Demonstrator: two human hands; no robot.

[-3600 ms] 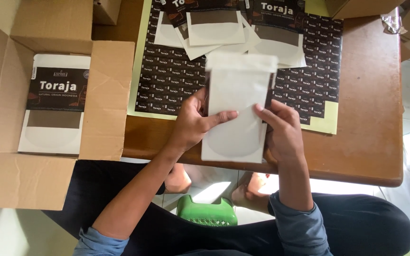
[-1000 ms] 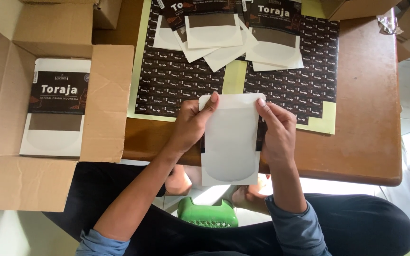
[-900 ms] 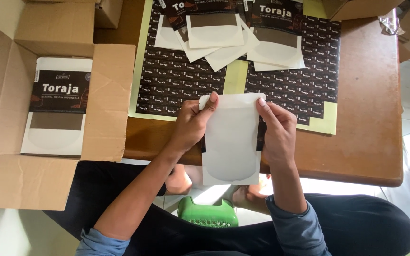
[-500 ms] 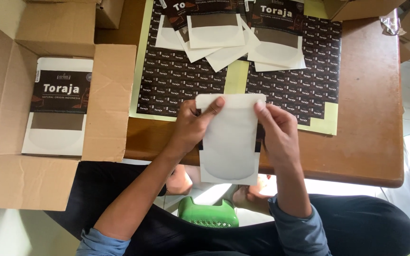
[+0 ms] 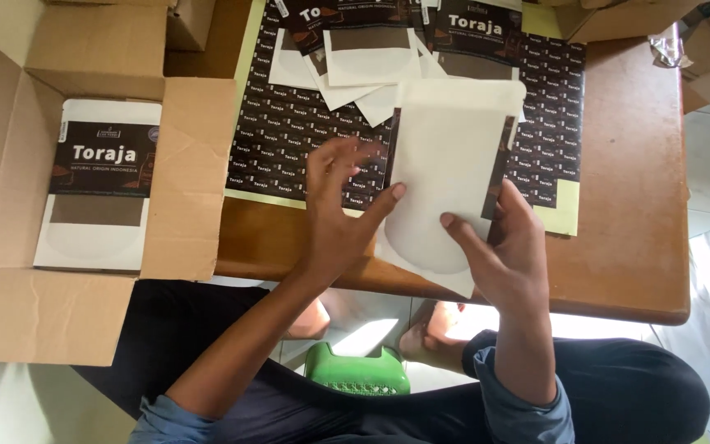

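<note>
The right hand (image 5: pixel 507 255) grips a white pouch (image 5: pixel 445 177) by its lower right side, thumb across the blank face and the other fingers behind it, where a dark label strip (image 5: pixel 499 168) shows along the pouch's right edge. The left hand (image 5: pixel 343 210) has its fingers spread wide and blurred; its thumb tip touches the pouch's left edge, while the other fingers lie over the sticker sheet (image 5: pixel 289 140) without holding anything. The pouch stands upright and slightly tilted (plain side up to the camera), over the near edge of the table (image 5: pixel 626 205), its rounded lower end reaching just past that edge.

Under the hands, the sticker sheet covers the middle of the table with rows of small dark labels on yellow-green backing. At the far edge lies a loose pile of pouches (image 5: pixel 371 49), white with dark labels, overlapping one another; the held pouch's top edge covers part of that pile.

Against the left edge of the table sits an open cardboard box (image 5: pixel 191 173), flaps folded out, with one labelled pouch (image 5: pixel 100 185) lying flat inside. Below the table, between the person's knees, is a green plastic stool (image 5: pixel 357 374).
</note>
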